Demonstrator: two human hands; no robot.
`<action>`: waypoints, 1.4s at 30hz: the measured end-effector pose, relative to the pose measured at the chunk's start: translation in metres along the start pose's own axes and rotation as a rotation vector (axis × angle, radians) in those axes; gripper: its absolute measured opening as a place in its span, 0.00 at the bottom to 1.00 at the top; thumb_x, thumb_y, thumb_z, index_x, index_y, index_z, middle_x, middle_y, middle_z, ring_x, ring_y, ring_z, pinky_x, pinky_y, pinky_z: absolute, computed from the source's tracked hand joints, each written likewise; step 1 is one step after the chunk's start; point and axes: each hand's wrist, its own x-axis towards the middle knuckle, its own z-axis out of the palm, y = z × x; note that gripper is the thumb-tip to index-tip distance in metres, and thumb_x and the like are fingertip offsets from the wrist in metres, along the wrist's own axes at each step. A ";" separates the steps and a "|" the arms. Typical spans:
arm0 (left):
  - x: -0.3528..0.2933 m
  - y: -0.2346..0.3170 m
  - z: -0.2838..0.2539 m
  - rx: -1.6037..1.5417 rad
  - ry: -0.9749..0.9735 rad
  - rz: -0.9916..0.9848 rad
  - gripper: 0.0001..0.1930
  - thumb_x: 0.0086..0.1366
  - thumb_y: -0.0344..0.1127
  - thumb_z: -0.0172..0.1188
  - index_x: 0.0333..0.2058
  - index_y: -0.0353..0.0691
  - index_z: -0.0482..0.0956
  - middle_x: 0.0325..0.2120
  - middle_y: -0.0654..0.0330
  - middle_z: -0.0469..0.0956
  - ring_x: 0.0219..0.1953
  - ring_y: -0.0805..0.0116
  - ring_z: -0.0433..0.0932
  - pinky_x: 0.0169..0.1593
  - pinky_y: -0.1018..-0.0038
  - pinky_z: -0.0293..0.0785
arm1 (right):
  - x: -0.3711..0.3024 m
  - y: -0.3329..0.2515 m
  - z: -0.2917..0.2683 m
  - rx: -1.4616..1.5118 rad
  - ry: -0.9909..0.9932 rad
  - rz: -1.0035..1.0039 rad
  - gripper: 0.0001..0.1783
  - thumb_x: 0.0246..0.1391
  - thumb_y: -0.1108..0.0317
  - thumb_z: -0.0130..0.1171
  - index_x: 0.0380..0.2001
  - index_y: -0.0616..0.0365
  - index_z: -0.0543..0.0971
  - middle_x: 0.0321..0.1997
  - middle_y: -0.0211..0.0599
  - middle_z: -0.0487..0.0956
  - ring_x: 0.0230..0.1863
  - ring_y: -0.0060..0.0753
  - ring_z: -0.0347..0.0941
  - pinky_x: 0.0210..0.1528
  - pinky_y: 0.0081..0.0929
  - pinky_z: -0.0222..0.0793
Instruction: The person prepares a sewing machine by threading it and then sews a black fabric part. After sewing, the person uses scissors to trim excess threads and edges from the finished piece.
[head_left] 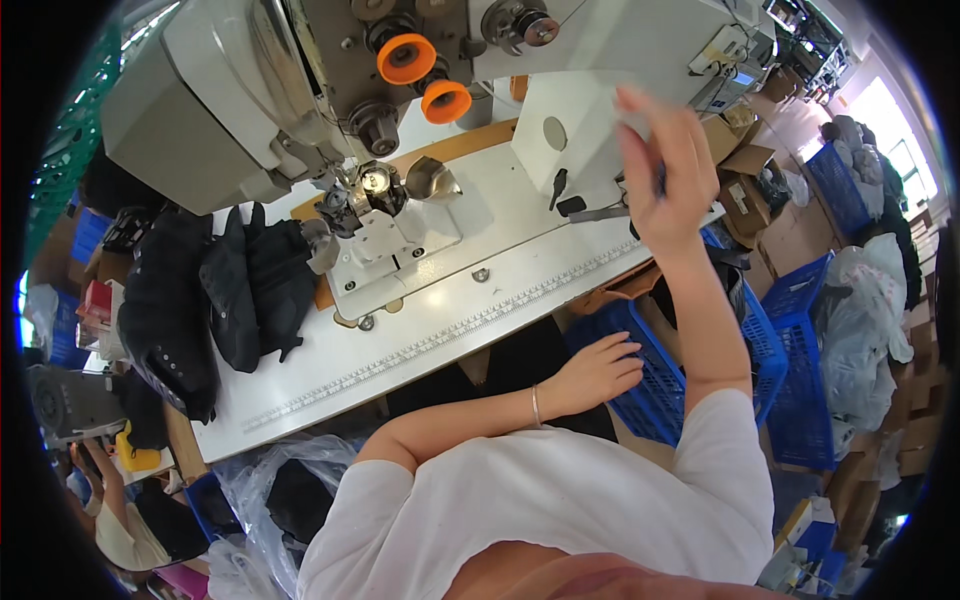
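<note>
My right hand (668, 175) is raised at the right end of the white sewing table (440, 365), slightly blurred. Its fingers are bent, with the thumb apart from them, and I see nothing held. Beside it on the table lie a small black tool (558, 188) and a grey metal tool with a black end (590, 213). My left hand (598, 375) hangs in front of the table edge, fingers stretched out and holding nothing. Above the table stands an industrial sewing machine (230, 95) with orange tension dials (406, 58). Black fabric pieces (262, 285) lie left of its needle area.
A printed ruler strip (430, 345) runs along the table's near edge. Blue plastic crates (800, 370) stand to the right, one with bagged goods (865, 320). Cardboard boxes (745, 205) sit behind. At lower left are clear plastic bags (270, 495) and another person's arm (110, 485).
</note>
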 end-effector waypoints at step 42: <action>0.120 -0.035 -0.240 -0.732 0.539 -0.398 0.18 0.68 0.29 0.61 0.56 0.35 0.77 0.56 0.58 0.74 0.55 0.70 0.75 0.53 0.74 0.77 | 0.021 -0.052 0.039 0.906 0.233 0.403 0.30 0.72 0.60 0.47 0.72 0.57 0.55 0.40 0.42 0.84 0.26 0.09 0.67 0.26 0.11 0.59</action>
